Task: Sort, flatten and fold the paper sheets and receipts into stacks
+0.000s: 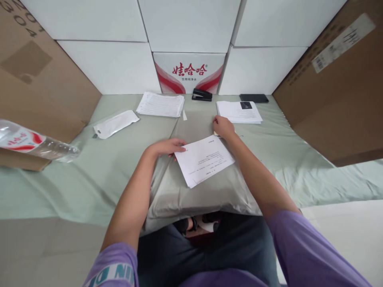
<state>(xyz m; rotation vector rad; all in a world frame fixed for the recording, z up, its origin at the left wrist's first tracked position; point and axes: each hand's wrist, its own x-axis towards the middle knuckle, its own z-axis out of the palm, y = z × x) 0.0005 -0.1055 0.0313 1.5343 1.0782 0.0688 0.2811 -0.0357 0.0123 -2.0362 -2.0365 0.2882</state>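
Note:
Several printed sheets of paper [206, 161] lie tilted on the grey cloth, their print upside down to me. My left hand [172, 148] grips their far left corner, thumb on top and fingers curled at the edge. Just beyond their far right corner, my right hand [224, 126] is closed in a fist; what it holds, if anything, is hidden. A small pale object [217, 134] shows partly under my right wrist, too covered to name. Past my right hand rests another paper stack [239, 112] with a dark picture on its top sheet.
At the back are a stack of lined sheets [160, 104], a black stapler [202, 95] and a dark phone-like slab [254, 98]. A white packet [116, 124] lies left. Cardboard boxes [335, 91] flank the table; a water bottle [36, 141] juts in from the left.

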